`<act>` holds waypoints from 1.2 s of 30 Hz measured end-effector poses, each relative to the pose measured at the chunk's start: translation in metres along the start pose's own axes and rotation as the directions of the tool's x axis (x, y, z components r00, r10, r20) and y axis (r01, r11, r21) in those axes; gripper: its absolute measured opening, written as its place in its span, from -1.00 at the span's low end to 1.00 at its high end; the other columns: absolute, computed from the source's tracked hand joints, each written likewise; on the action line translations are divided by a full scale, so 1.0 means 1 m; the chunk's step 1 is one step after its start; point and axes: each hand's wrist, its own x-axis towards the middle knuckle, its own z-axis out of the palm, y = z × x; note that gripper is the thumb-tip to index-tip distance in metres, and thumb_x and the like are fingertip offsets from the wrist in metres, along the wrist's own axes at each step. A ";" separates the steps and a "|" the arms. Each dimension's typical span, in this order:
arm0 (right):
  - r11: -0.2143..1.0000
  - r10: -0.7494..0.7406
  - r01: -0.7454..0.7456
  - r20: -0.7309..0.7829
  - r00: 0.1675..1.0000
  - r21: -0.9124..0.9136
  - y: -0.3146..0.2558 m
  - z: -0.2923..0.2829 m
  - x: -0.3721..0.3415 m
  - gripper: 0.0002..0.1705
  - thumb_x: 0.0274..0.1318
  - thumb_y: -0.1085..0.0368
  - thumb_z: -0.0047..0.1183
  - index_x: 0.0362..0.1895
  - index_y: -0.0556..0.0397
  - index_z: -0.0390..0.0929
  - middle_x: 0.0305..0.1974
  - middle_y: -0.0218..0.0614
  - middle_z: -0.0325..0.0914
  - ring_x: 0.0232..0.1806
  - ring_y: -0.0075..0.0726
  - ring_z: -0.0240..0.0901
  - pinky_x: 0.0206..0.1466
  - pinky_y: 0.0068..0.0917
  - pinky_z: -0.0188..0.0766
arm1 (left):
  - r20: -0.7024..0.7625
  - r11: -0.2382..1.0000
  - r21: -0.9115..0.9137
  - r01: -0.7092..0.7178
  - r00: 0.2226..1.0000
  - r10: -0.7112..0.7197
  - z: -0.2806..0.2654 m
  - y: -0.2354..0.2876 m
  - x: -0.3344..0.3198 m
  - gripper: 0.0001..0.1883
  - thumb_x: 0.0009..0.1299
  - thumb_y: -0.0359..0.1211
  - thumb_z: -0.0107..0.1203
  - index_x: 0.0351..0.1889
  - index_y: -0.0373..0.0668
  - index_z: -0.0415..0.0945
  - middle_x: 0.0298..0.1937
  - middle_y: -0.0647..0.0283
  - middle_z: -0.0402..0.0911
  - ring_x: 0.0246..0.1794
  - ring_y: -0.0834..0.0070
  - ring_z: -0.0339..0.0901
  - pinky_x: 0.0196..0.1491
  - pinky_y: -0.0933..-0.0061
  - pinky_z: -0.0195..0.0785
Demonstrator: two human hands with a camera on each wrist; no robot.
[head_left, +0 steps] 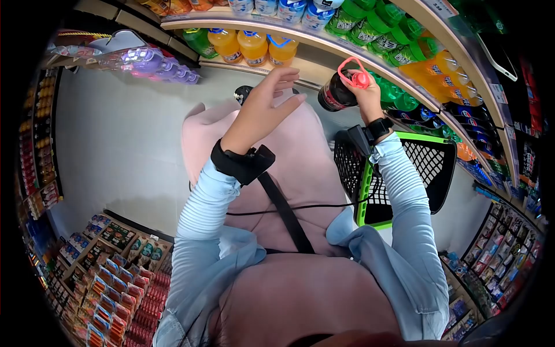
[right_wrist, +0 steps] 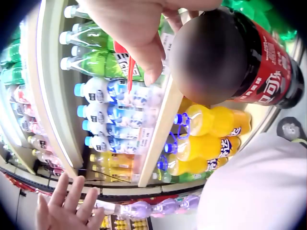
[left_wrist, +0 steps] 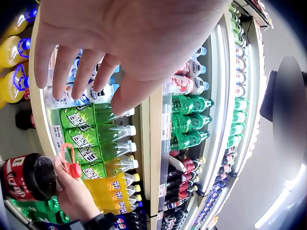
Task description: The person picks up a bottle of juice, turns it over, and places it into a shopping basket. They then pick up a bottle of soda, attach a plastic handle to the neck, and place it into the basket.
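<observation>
Cola bottle (head_left: 333, 98), red-capped, hangs from our right hand (head_left: 370, 97), whose fingers curl around its neck. We hold our left hand (head_left: 260, 113) empty and well open, thumb apart from the fingers. Near our right forearm is a green-rimmed basket (head_left: 365, 194); farther off, orange-drink bottles (head_left: 252, 48) stand on a shelf (head_left: 312, 73).

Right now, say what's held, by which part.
The right hand grips the dark bottle at its neck, by the red cap; the left hand holds nothing.

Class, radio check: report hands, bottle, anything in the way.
Right hand grips cola bottle near red cap. Left hand open, empty. Green-rimmed basket beside right forearm.
</observation>
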 end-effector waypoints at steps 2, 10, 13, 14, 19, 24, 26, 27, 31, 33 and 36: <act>0.999 0.020 -0.020 0.020 1.000 -0.032 0.023 0.007 0.013 -0.62 -0.24 0.40 0.37 -0.21 0.03 0.61 -0.13 -0.39 0.48 -0.09 -0.46 0.42 -0.01 -0.55 0.40 | -0.003 0.998 -0.059 0.016 1.000 -0.016 -0.002 -0.008 0.006 -0.53 0.31 -0.44 0.12 0.17 -0.21 0.26 0.15 0.17 0.43 0.19 0.39 0.37 0.19 0.40 0.22; 0.950 -0.150 0.158 0.052 0.987 -0.268 0.064 0.042 0.038 -0.58 -0.26 0.36 0.39 -0.18 0.01 0.60 -0.03 -0.30 0.50 0.03 -0.32 0.40 0.10 -0.44 0.38 | -0.022 0.991 -0.121 0.057 0.998 -0.060 -0.011 -0.026 0.017 -0.57 0.33 -0.48 0.07 0.16 -0.26 0.26 0.13 0.16 0.43 0.17 0.42 0.37 0.19 0.43 0.23; 0.921 -0.211 0.232 0.101 0.972 -0.313 0.078 0.051 0.052 -0.50 -0.34 0.32 0.42 -0.14 -0.07 0.61 0.11 -0.12 0.39 0.16 -0.14 0.31 0.20 -0.34 0.29 | -0.030 0.988 -0.127 0.088 0.995 -0.092 -0.013 -0.030 0.018 -0.57 0.33 -0.49 0.06 0.16 -0.27 0.26 0.12 0.15 0.44 0.17 0.42 0.38 0.19 0.43 0.23; 0.900 -0.246 0.281 0.144 0.959 -0.333 0.084 0.053 0.057 -0.49 -0.35 0.31 0.43 -0.14 -0.10 0.62 0.13 -0.10 0.37 0.18 -0.10 0.29 0.22 -0.33 0.28 | -0.030 0.986 -0.136 0.100 0.994 -0.105 -0.014 -0.032 0.019 -0.57 0.33 -0.49 0.06 0.16 -0.28 0.26 0.12 0.15 0.44 0.17 0.42 0.38 0.19 0.43 0.23; 0.863 -0.288 0.356 0.229 0.930 -0.360 0.099 0.071 0.085 -0.49 -0.36 0.30 0.41 -0.14 -0.14 0.62 0.15 -0.07 0.36 0.18 -0.01 0.29 0.23 -0.29 0.27 | -0.043 0.983 -0.131 0.128 0.990 -0.135 -0.017 -0.036 0.023 -0.58 0.34 -0.49 0.05 0.15 -0.28 0.26 0.11 0.14 0.44 0.16 0.41 0.39 0.19 0.43 0.23; 0.878 -0.166 0.252 0.235 0.958 -0.408 0.101 0.082 0.111 -0.49 -0.34 0.32 0.39 -0.13 -0.11 0.60 -0.16 -0.14 0.57 0.00 -0.19 0.46 0.12 -0.32 0.36 | -0.072 0.983 -0.134 0.129 0.988 -0.139 -0.021 -0.038 0.027 -0.59 0.34 -0.49 0.05 0.15 -0.28 0.26 0.10 0.14 0.45 0.15 0.42 0.39 0.19 0.43 0.23; 0.937 -0.080 0.124 0.145 0.986 -0.326 0.112 0.085 0.119 -0.48 -0.32 0.31 0.38 -0.12 -0.02 0.58 -0.20 -0.26 0.60 -0.04 -0.25 0.48 0.10 -0.33 0.38 | -0.079 0.984 -0.125 0.130 0.987 -0.141 -0.022 -0.039 0.028 -0.58 0.34 -0.49 0.05 0.16 -0.28 0.26 0.10 0.14 0.45 0.15 0.42 0.40 0.19 0.43 0.23; 0.958 -0.030 0.058 0.103 0.994 -0.279 0.117 0.086 0.124 -0.48 -0.31 0.30 0.38 -0.11 0.03 0.57 -0.22 -0.32 0.61 -0.06 -0.28 0.50 0.09 -0.33 0.39 | -0.082 0.984 -0.122 0.133 0.986 -0.143 -0.022 -0.040 0.029 -0.58 0.34 -0.49 0.05 0.16 -0.28 0.26 0.10 0.14 0.45 0.15 0.42 0.40 0.19 0.43 0.23; 0.930 0.013 0.052 0.173 0.985 -0.365 0.151 0.072 0.162 -0.32 -0.06 -0.09 0.15 0.10 0.03 0.41 0.11 -0.27 0.39 0.19 -0.22 0.25 0.29 -0.28 0.12 | -0.099 0.979 -0.150 0.138 0.983 -0.154 -0.015 -0.044 0.031 -0.55 0.33 -0.48 0.07 0.17 -0.25 0.24 0.09 0.16 0.46 0.14 0.44 0.40 0.17 0.45 0.23; 0.906 -0.029 0.102 0.178 0.984 -0.411 0.165 0.071 0.172 -0.24 0.00 -0.22 0.04 0.18 0.00 0.35 0.23 -0.25 0.29 0.28 -0.16 0.14 0.35 -0.29 0.00 | -0.100 0.974 -0.156 0.165 0.978 -0.182 -0.013 -0.041 0.032 -0.54 0.33 -0.47 0.08 0.18 -0.24 0.22 0.08 0.17 0.47 0.13 0.45 0.41 0.16 0.46 0.23; 0.901 0.094 -0.026 0.138 0.986 -0.433 0.148 0.072 0.166 -0.30 0.17 -0.09 -0.08 0.28 0.05 0.20 0.32 -0.21 0.15 0.32 -0.17 0.07 0.39 -0.31 -0.04 | -0.097 0.976 -0.133 0.172 0.978 -0.186 -0.011 -0.041 0.032 -0.53 0.33 -0.47 0.09 0.19 -0.23 0.22 0.07 0.17 0.47 0.12 0.46 0.42 0.15 0.48 0.24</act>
